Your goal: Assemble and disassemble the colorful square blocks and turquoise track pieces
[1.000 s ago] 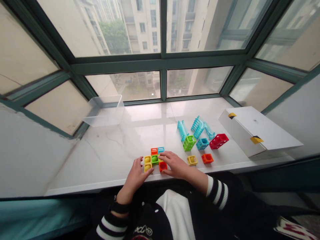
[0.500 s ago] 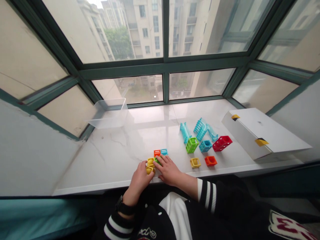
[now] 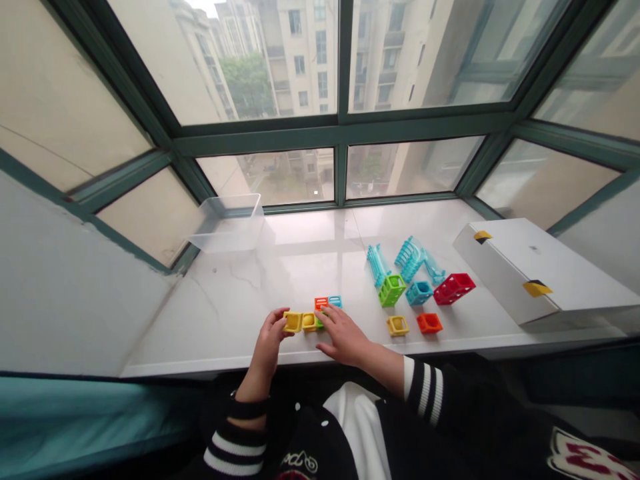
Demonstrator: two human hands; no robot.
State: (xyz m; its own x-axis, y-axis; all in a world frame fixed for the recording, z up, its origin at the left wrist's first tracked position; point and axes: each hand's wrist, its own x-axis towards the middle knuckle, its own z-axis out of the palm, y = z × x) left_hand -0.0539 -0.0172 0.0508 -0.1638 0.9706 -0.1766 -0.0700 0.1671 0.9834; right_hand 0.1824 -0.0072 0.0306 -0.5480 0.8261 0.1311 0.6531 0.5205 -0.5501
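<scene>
My left hand (image 3: 269, 339) pinches a yellow cube-shaped block (image 3: 293, 323), tilted so its hollow side shows. Just right of it, very close, another yellow block (image 3: 309, 322) sits on the white sill; whether the two touch I cannot tell. My right hand (image 3: 344, 335) lies with fingers stretched over a green block (image 3: 320, 316), which they mostly cover. Its thumb points left, apart from the fingers. Behind the fingertips an orange block (image 3: 321, 303) and a blue block (image 3: 335, 302) stand side by side, beside the green one.
On the right stand a tall green block (image 3: 391, 291), a blue block (image 3: 419, 293), a red block (image 3: 455, 289), a yellow block (image 3: 398, 326), an orange block (image 3: 429, 323) and translucent blue track pieces (image 3: 379, 265). A white box (image 3: 545, 267) lies beyond; a clear bin (image 3: 230, 227) stands back left.
My left hand has moved left and away from me with the yellow block, turning it so its hollow side shows. My right hand stays over the green block. The view has shifted slightly.
</scene>
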